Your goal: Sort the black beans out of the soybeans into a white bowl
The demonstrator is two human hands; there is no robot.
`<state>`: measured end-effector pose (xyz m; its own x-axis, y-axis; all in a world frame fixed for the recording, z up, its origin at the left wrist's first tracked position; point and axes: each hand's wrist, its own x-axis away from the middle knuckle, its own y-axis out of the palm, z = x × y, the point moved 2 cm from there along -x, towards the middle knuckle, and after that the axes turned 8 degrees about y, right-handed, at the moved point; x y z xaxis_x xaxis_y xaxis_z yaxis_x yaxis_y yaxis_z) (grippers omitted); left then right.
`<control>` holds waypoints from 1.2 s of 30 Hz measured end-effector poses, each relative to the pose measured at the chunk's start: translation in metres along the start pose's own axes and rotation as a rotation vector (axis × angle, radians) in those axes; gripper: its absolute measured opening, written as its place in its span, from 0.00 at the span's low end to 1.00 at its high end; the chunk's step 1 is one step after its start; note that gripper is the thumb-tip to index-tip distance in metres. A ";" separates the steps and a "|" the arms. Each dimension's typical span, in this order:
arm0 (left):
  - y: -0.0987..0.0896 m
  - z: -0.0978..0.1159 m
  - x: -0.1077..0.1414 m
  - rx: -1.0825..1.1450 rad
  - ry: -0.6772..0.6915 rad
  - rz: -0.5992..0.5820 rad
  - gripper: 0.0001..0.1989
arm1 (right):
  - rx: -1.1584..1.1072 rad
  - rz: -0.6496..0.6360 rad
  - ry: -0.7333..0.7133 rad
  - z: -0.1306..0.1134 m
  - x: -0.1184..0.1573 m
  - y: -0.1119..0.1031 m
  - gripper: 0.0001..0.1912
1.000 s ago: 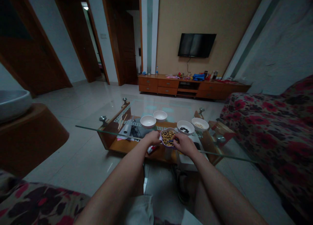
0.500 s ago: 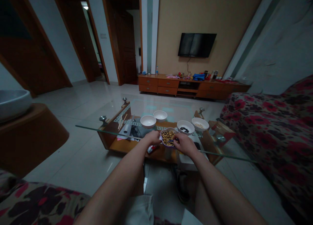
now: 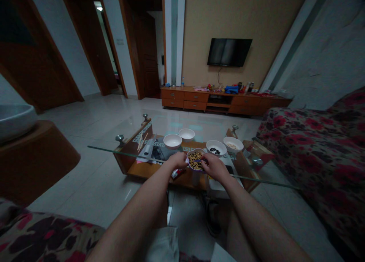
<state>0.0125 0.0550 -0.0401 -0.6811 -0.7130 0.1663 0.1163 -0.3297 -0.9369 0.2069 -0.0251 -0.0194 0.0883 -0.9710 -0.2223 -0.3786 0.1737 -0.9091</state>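
cradling a small purple-rimmed bowl (image 3: 196,160) heaped with tan beans (image 3: 195,160), the left hand (image 3: 178,160) closes in a narrow grip on its left rim, over the glass tabletop (image 3: 128,152). the right hand (image 3: 216,168) sits against the bowl's right side, its grip pinched narrow near a thin utensil (image 3: 197,160); whether it truly holds that utensil, i cannot tell. the bowl lies between the hands, and it is hard to say if it rests on the glass or is lifted slightly. it should handle as a light, stiff piece, probably breakable if ceramic, and the rim is the surest place to hold it. the loose, rounded beans would roll and spill easily if it tipped. just beyond are two plain white bowls (image 3: 172,141), a white bowl of dark beans (image 3: 216,148), and a white bowl of pale bits (image 3: 233,144).
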 end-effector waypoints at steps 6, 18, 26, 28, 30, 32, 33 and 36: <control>-0.001 0.001 0.001 0.006 0.003 0.004 0.16 | -0.051 -0.043 -0.064 0.002 0.000 0.009 0.07; -0.003 0.003 0.003 0.018 -0.017 0.003 0.15 | -0.008 -0.083 -0.065 -0.002 0.000 0.009 0.07; -0.003 0.003 0.003 0.016 -0.001 -0.003 0.15 | -0.013 -0.077 -0.079 0.000 0.000 0.011 0.07; -0.003 0.003 0.002 0.009 -0.003 -0.005 0.15 | -0.014 -0.073 -0.081 0.001 0.000 0.012 0.07; -0.002 0.002 0.001 -0.002 -0.008 -0.010 0.16 | -0.013 -0.073 -0.082 0.002 0.000 0.013 0.08; -0.001 0.001 0.001 -0.008 -0.013 -0.014 0.16 | -0.015 -0.070 -0.085 0.002 0.000 0.013 0.08; -0.001 0.001 0.000 -0.006 -0.015 -0.014 0.16 | -0.017 -0.068 -0.087 0.003 0.000 0.012 0.08; -0.001 0.001 0.000 -0.002 -0.015 -0.017 0.16 | -0.028 -0.060 -0.081 0.004 0.001 0.011 0.08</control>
<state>0.0129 0.0543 -0.0385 -0.6719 -0.7166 0.1873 0.1031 -0.3409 -0.9344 0.2064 -0.0230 -0.0314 0.1857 -0.9628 -0.1962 -0.3962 0.1094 -0.9116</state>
